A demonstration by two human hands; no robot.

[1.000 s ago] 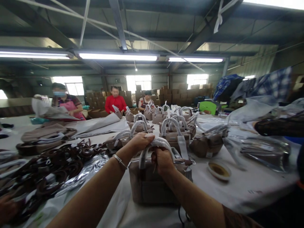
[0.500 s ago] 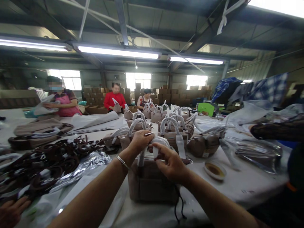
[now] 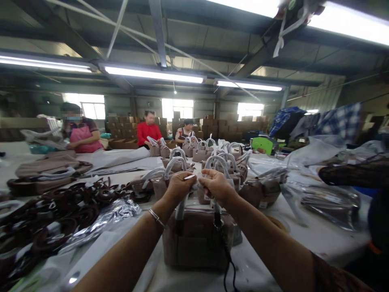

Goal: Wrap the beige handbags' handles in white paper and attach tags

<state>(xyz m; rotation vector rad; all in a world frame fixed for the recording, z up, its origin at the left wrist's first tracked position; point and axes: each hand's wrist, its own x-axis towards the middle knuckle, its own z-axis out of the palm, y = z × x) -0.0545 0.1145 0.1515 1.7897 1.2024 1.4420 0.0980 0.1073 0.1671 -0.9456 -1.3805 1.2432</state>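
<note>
A taupe handbag (image 3: 194,243) stands upright on the white table (image 3: 304,243) right in front of me. Its handles are wrapped in white paper. My left hand (image 3: 179,186) is closed in a pinch on a small white strip above the bag, over the wrapped handle. My right hand (image 3: 216,185) is closed on the top of the wrapped handle, close beside the left hand. A black cord (image 3: 226,259) hangs down from under my right hand, over the bag's front.
Several more wrapped handbags (image 3: 219,164) stand behind it. A heap of dark brown straps (image 3: 54,215) and clear plastic (image 3: 106,219) lies to the left, plastic bags (image 3: 328,194) to the right. Three people work at the table's far end, before stacked cartons (image 3: 225,121).
My right hand has risen from the bag's front to the handle top, level with the left hand. The black cord now hangs from it. The small dish at right is now hidden behind my right arm.
</note>
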